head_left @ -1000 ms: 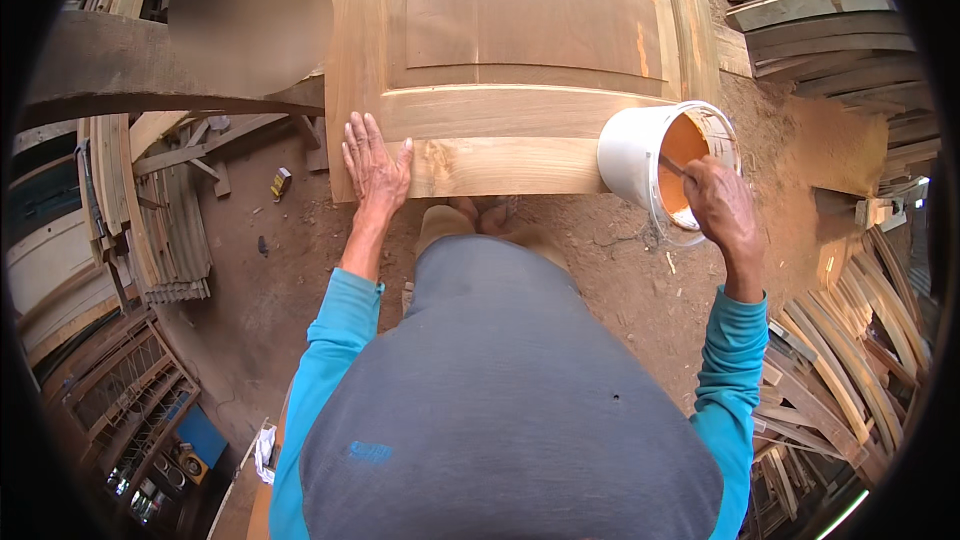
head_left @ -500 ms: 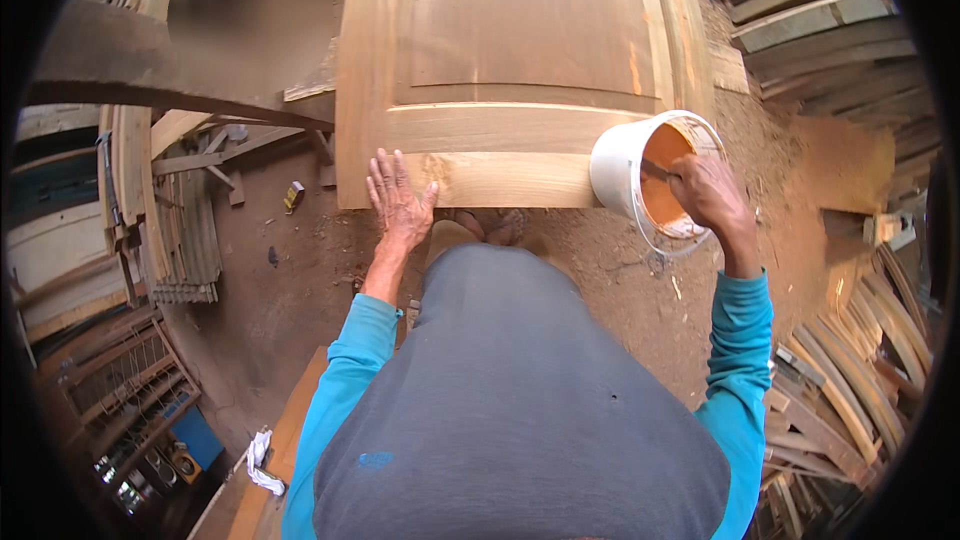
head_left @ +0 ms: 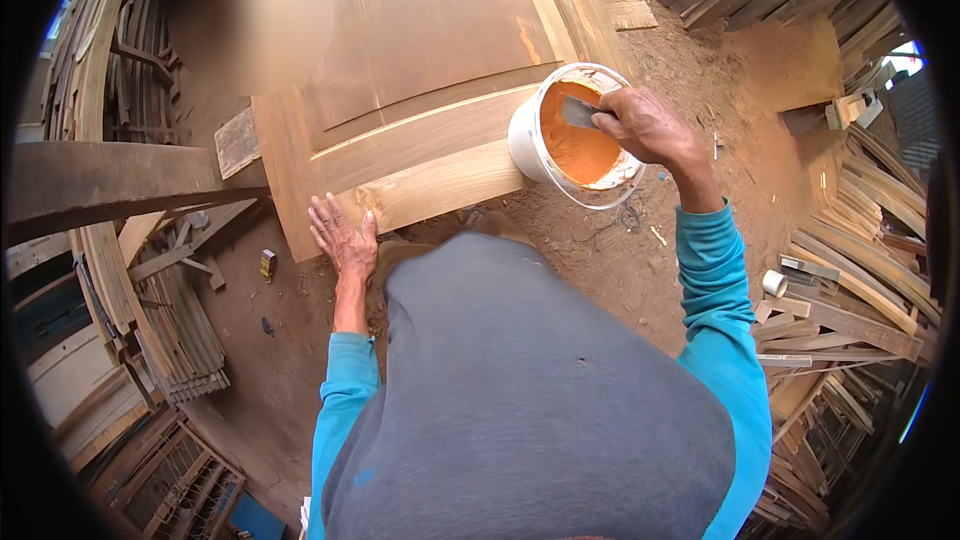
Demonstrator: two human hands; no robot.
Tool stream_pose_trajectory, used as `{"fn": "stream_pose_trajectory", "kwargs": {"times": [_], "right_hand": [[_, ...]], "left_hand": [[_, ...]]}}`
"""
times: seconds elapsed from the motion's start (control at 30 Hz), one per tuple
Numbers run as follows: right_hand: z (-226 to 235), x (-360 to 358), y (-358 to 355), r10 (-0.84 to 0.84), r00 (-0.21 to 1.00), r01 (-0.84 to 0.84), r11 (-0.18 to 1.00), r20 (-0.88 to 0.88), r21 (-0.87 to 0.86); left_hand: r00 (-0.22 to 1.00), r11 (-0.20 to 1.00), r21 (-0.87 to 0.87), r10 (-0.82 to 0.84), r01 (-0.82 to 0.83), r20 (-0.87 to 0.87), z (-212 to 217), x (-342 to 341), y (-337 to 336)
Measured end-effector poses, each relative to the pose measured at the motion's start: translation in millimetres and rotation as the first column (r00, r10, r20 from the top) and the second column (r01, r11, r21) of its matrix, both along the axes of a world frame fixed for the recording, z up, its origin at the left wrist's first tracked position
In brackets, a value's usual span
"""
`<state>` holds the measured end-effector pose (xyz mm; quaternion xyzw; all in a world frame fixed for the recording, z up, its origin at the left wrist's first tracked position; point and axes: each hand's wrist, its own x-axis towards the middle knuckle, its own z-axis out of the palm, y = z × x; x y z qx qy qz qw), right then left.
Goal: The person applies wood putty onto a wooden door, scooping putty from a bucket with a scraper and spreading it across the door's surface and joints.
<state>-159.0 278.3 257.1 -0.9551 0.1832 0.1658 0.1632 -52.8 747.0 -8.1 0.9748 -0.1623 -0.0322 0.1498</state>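
Metal scraper (head_left: 577, 112), handle hidden in right hand (head_left: 652, 126); wooden panel (head_left: 430, 22) cropped above.

Head-worn fisheye, close overhead, facing down, rim seemingly warped

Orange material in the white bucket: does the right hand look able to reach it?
Likely yes: the white bucket is uncovered, and the right hand holds a scraper over the orange material.

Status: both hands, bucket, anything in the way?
Right hand grips scraper at white bucket. Left hand open against wooden panel. Orange material inside bucket. No obstruction visible at bucket mouth.
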Motion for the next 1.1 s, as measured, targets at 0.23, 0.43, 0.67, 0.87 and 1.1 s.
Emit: {"fn": "stream_pose_trajectory", "kwargs": {"times": [0.23,0.43,0.67,0.87,1.1], "right_hand": [[-33,-1,8,0.116,0.993,-0.112,0.979,0.011,-0.171],[-46,-8,11,0.103,0.994,-0.103,0.995,-0.033,-0.005],[-8,-12,11,-0.189,0.979,0.202,0.953,-0.078,0.226],[4,-49,20,-0.429,0.888,0.37,0.879,0.163,0.301],[-14,-96,54,-0.738,0.63,0.55,0.644,0.241,0.532]], "left_hand": [[0.999,1.0,-0.007,0.021,-0.021,0.025,0,-7,-3],[1.0,0.999,-0.035,0.014,-0.014,-0.016,3,-14,-11],[0.999,0.999,-0.043,-0.026,0.024,-0.046,3,3,-8],[0.996,0.995,-0.039,-0.091,0.091,0.021,10,51,14],[0.997,0.995,-0.073,-0.068,0.07,0.033,2,148,6]]}}
